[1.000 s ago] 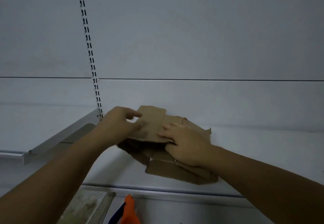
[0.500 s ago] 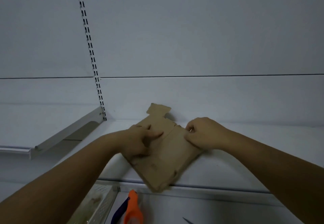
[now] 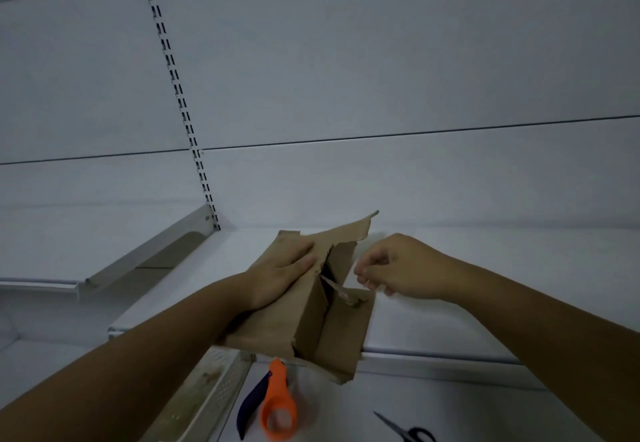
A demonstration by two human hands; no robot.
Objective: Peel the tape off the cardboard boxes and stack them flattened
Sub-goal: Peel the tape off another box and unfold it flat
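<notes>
One cardboard box (image 3: 311, 324) in view, mid-job. It sits on the white shelf (image 3: 485, 320) near the front edge, near corner hanging past the lip.

Progress, my read:
- Box is partly collapsed, not flat. Centre seam is split, one panel stands up as a ridge, and the far flap is torn and sticks up.
- A pale tape strip (image 3: 337, 289) runs across the split and looks half lifted, so the peel isn't finished.
- No stack of flattened boxes is in frame, so I can't count what's done. Left for this one: finish the tape, press it flat, stack it.

Hands:
- Left hand (image 3: 280, 275): fingers straight, palm down, pressing the box's left panel to pin it.
- Right hand (image 3: 398, 268): just beside the right flap, fingers curled in toward the thumb. I can't tell if it pinches a tape end or nothing.

Containers:
- The box shows a dark gap at the seam, with no contents visible in it.
- Perforated tray (image 3: 207, 382), below the shelf at lower left, shows only stains in the part in view.

Loose on the lower shelf (image 3: 346, 407): orange-handled tool (image 3: 278, 403) with a dark blade-like piece, and scissors (image 3: 412, 433), well apart from each other.
</notes>
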